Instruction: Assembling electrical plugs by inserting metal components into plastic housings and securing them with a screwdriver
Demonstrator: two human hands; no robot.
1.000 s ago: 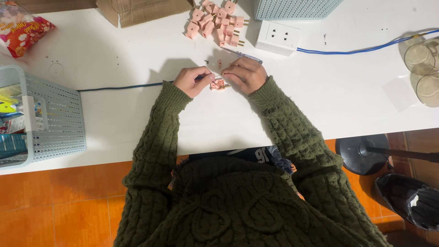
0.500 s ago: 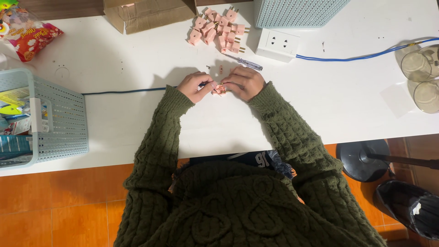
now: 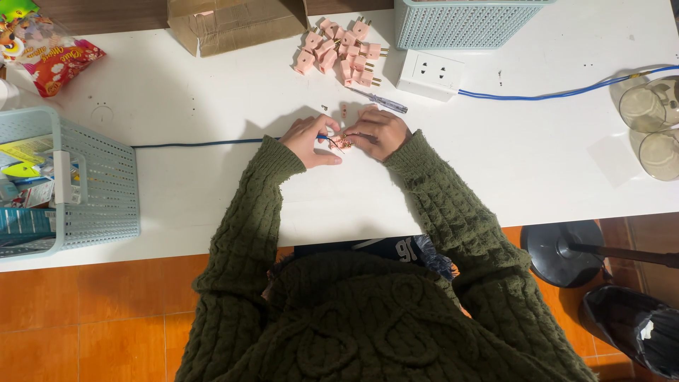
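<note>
The table has a smooth, matt white top. The sweater is thick knitted wool or the like — rough, cabled, dull green. The plugs look like matt pink plastic with small shiny metal pins. The socket is smooth white plastic, faintly glossy. The cable wears a smooth blue plastic sheath. Both baskets are pale perforated plastic. The box is plain brown cardboard, matt. The snack bag is glossy printed foil. The jars are clear and shiny — glass or plastic, hard to tell. The floor is smooth orange tile.
</note>
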